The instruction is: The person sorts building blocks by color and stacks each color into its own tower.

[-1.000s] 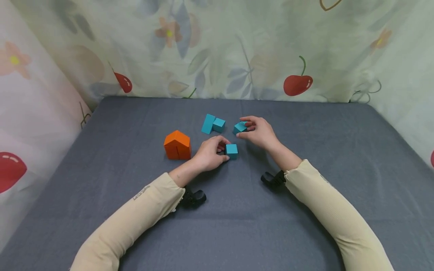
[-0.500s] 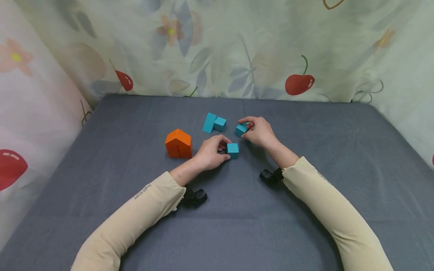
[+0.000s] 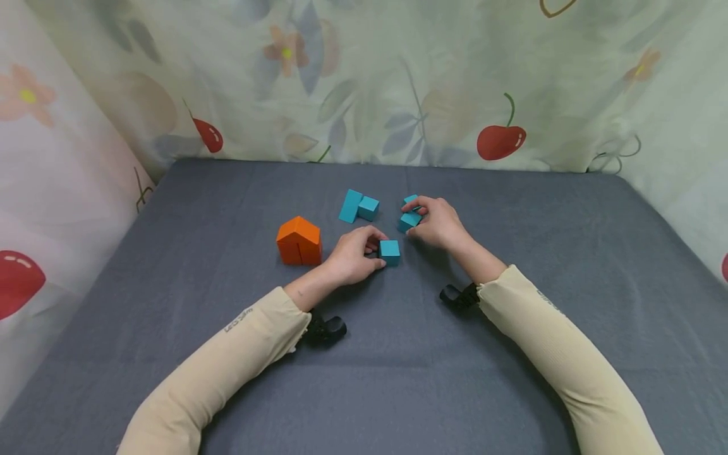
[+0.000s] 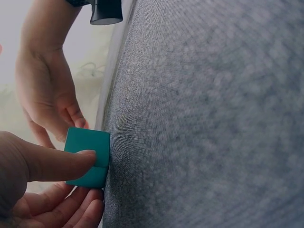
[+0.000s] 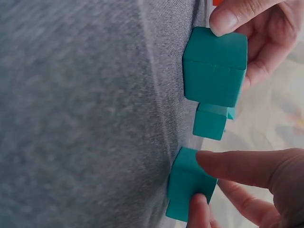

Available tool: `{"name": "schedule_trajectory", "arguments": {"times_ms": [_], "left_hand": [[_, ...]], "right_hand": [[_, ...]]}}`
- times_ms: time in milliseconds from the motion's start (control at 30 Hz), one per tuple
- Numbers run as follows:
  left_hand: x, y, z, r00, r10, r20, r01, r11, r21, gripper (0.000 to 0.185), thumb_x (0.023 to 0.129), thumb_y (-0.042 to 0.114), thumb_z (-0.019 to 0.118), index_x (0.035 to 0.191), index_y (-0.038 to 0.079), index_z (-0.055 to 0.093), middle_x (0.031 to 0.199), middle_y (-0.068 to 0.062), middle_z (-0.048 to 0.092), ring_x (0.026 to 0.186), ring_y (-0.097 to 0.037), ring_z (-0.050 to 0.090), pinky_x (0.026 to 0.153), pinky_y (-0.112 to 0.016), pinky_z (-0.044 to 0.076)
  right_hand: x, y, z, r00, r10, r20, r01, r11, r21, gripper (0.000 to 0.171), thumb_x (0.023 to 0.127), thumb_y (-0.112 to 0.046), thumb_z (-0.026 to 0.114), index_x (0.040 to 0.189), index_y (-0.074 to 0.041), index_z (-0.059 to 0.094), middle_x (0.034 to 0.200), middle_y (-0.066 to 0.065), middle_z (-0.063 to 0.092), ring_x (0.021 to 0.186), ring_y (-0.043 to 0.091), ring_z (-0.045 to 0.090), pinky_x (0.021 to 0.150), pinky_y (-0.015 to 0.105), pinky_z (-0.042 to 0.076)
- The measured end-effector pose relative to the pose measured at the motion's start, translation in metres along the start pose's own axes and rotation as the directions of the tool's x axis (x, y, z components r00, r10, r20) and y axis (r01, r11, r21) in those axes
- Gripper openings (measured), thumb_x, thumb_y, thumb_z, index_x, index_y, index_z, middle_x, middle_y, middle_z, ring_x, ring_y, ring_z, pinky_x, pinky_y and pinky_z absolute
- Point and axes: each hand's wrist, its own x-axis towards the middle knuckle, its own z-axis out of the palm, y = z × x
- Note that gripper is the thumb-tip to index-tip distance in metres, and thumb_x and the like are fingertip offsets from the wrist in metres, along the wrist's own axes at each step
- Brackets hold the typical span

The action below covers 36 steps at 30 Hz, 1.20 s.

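On the gray counter [image 3: 512, 208], each hand's grip pinches a small, light, stiff teal block by opposite flat faces: left hand [image 3: 348, 258] on the block [image 3: 389, 251], right hand [image 3: 440, 222] on another block [image 3: 409, 220] at one o'clock.

Teal blocks [image 3: 389, 251], orange house-block [image 3: 299, 241] — grey cloth [image 3: 398, 354].

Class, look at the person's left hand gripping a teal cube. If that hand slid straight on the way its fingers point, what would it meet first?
Probably the right hand and the teal block it pinches, just beyond the teal cube that the left hand grips. Depth is hard to judge.
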Motion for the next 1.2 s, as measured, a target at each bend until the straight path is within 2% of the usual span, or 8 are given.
{"name": "schedule_trajectory", "arguments": {"times_ms": [167, 433, 700, 967, 1200], "left_hand": [[0.000, 0.000, 0.001, 1.000, -0.007, 0.003, 0.007, 1.000, -0.004, 0.036, 0.088, 0.007, 0.068, 0.123, 0.005, 0.058, 0.122, -0.012, 0.057, 0.112, -0.025, 0.055, 0.100, -0.035, 0.046], [0.001, 0.000, 0.001, 1.000, -0.010, 0.001, 0.010, 1.000, -0.002, 0.036, 0.088, 0.007, 0.068, 0.123, 0.006, 0.058, 0.121, -0.012, 0.057, 0.111, -0.026, 0.055, 0.099, -0.035, 0.047], [0.001, -0.002, 0.000, 1.000, 0.000, 0.000, 0.000, 1.000, -0.015, 0.036, 0.088, 0.008, 0.068, 0.122, 0.006, 0.058, 0.122, -0.012, 0.057, 0.111, -0.026, 0.054, 0.100, -0.035, 0.047], [0.000, -0.002, 0.000, 1.000, 0.008, -0.005, -0.008, 1.000, -0.022, 0.036, 0.088, 0.007, 0.068, 0.122, 0.005, 0.058, 0.122, -0.013, 0.057, 0.112, -0.026, 0.055, 0.100, -0.036, 0.046], [0.001, -0.002, 0.001, 1.000, 0.004, -0.009, -0.004, 1.000, -0.024, 0.036, 0.088, 0.006, 0.068, 0.122, 0.005, 0.058, 0.122, -0.013, 0.057, 0.112, -0.026, 0.055, 0.100, -0.036, 0.046]], "right_hand": [[-0.004, 0.005, 0.001, 1.000, -0.017, 0.021, 0.016, 0.999, 0.048, 0.042, 0.089, -0.007, 0.067, 0.129, -0.010, 0.057, 0.129, 0.021, 0.050, 0.105, 0.034, 0.056, 0.087, 0.043, 0.049], [-0.015, 0.011, 0.002, 0.996, -0.088, 0.021, 0.087, 0.994, 0.070, 0.046, 0.088, -0.007, 0.067, 0.133, -0.008, 0.055, 0.128, 0.020, 0.053, 0.110, 0.033, 0.054, 0.089, 0.044, 0.049], [-0.026, 0.014, 0.000, 0.990, -0.136, 0.033, 0.132, 0.987, 0.089, 0.042, 0.086, -0.001, 0.066, 0.127, -0.004, 0.060, 0.123, 0.020, 0.053, 0.109, 0.034, 0.054, 0.087, 0.045, 0.050], [-0.033, 0.019, -0.003, 0.983, -0.161, 0.088, 0.150, 0.982, 0.118, 0.040, 0.085, 0.001, 0.065, 0.125, -0.004, 0.063, 0.123, 0.019, 0.057, 0.110, 0.033, 0.056, 0.090, 0.046, 0.051], [-0.036, 0.021, -0.004, 0.977, -0.175, 0.125, 0.155, 0.976, 0.151, 0.040, 0.085, 0.001, 0.065, 0.125, -0.003, 0.062, 0.120, 0.020, 0.058, 0.107, 0.032, 0.056, 0.087, 0.043, 0.052]]}}
